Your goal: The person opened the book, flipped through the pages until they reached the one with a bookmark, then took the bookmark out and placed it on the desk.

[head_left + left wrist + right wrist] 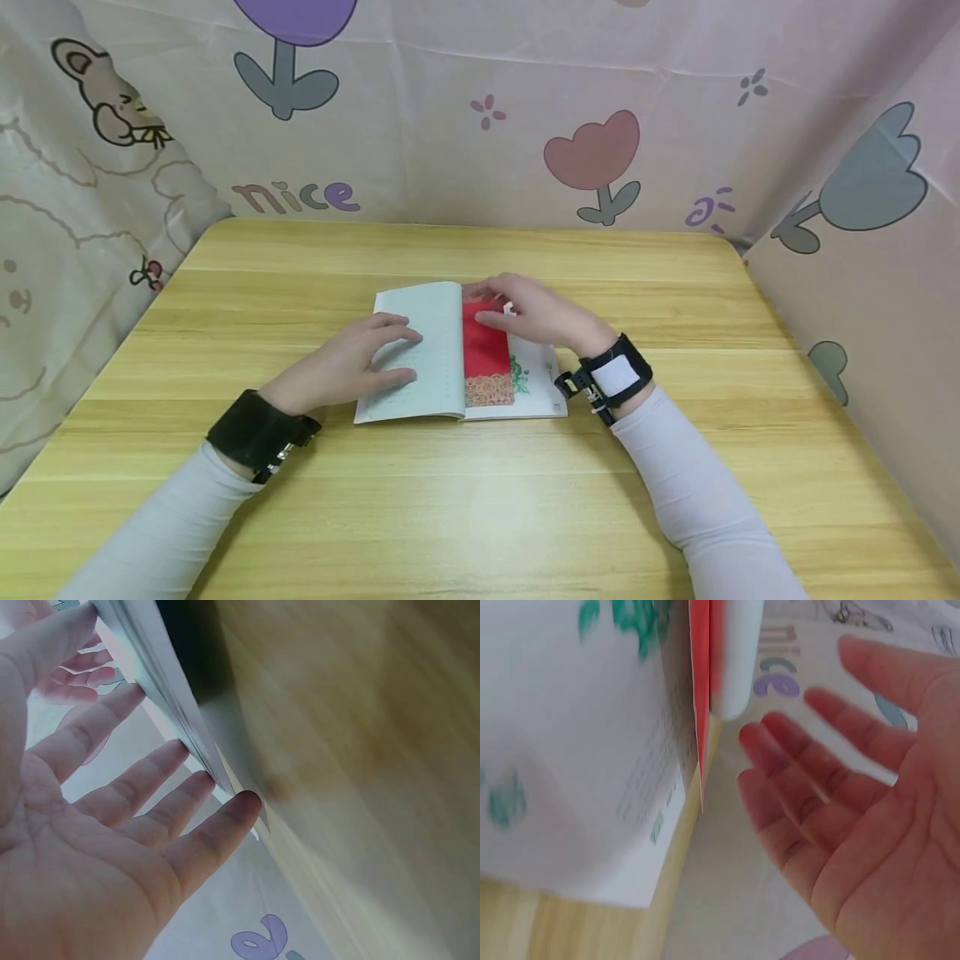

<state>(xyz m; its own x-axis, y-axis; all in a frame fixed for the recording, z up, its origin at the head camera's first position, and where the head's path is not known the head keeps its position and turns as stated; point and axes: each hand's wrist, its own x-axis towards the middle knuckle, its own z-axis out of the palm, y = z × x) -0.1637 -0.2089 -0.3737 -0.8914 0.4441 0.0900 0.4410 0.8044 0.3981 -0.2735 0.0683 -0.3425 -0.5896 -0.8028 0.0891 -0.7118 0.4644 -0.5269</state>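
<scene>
An open book point(420, 358) lies on the wooden table, with pale green print on its left page. On its right page point(536, 392), which carries green drawings, a flat red card point(487, 342) with patterned gold-pink bands sits along the spine. My left hand point(341, 362) rests on the left page with fingers spread; in the left wrist view its fingertips point(180, 750) are at the book's edge. My right hand point(536, 312) hovers over the upper part of the card, its fingers loosely bent. The right wrist view shows that hand point(870, 817) apart from the card's edge point(700, 697).
The light wooden table point(480, 500) extends around the book on all sides. Printed cloth point(450, 125) with flowers and cartoon figures hangs behind the table and along both sides. Black straps point(258, 433) with small cameras circle both wrists.
</scene>
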